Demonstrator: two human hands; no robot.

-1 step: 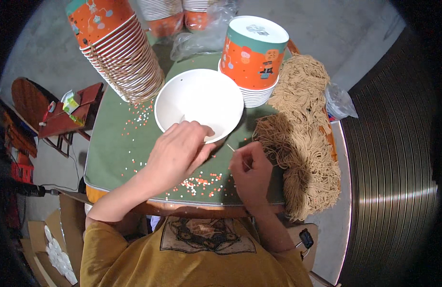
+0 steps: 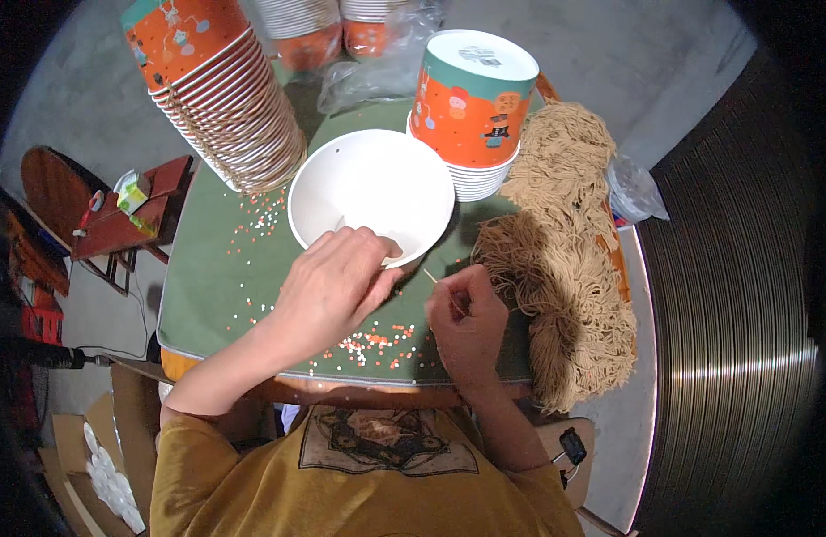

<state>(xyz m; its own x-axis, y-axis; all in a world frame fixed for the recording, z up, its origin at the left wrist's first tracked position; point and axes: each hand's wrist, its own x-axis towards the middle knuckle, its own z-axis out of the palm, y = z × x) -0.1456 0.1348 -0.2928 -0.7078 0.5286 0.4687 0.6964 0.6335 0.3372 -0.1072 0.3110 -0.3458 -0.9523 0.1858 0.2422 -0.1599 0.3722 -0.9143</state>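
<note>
Bowl [image 2: 391, 183] of white paper, mouth up over the green cloth [image 2: 207, 304], hard to tell whether resting or lifted, near rim clasped in the left hand [image 2: 331, 276], fingers inside and thumb outside. Just to the right, a thin pale strand [image 2: 431, 276] pinched in the fingertips of the right hand [image 2: 467, 313], its end poking up toward the rim. Farther out, orange and white dots [image 2: 370, 344] scattered nearer the table edge, an upside-down stack of orange-and-green tubs [image 2: 474, 112] behind on the right, a taller stack [image 2: 189, 40] at far left, and a heap of tan cord [image 2: 592, 295] along the right.
</note>
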